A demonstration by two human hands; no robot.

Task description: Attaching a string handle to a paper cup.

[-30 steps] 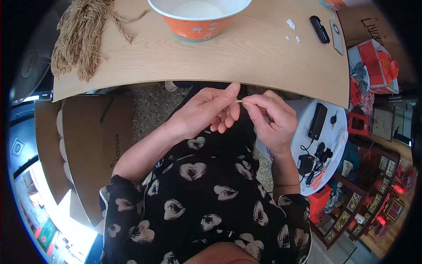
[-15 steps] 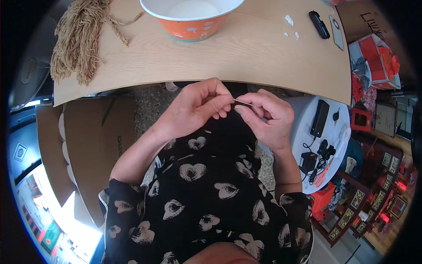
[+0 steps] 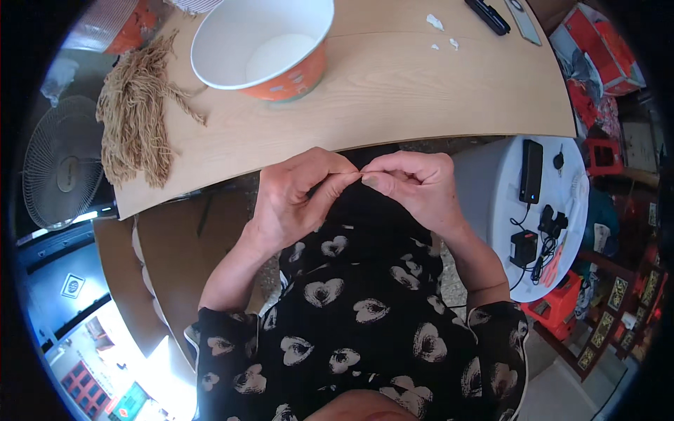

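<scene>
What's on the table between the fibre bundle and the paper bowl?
Nothing but bare wood: in the head view, only loose strands of the fibre bundle stretch toward the paper bowl on the table.

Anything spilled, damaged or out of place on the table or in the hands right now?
Only small things: a few white scraps lie loose on the table at its far side. The bowl stands upright, and the left hand and right hand pinch a thin strand normally.

Whatever thin strand sits pinched between the left hand and the right hand is too small to make out. The orange paper bowl with a white inside loses its far rim at the top edge, as does the flat black remote-like bar.
</scene>
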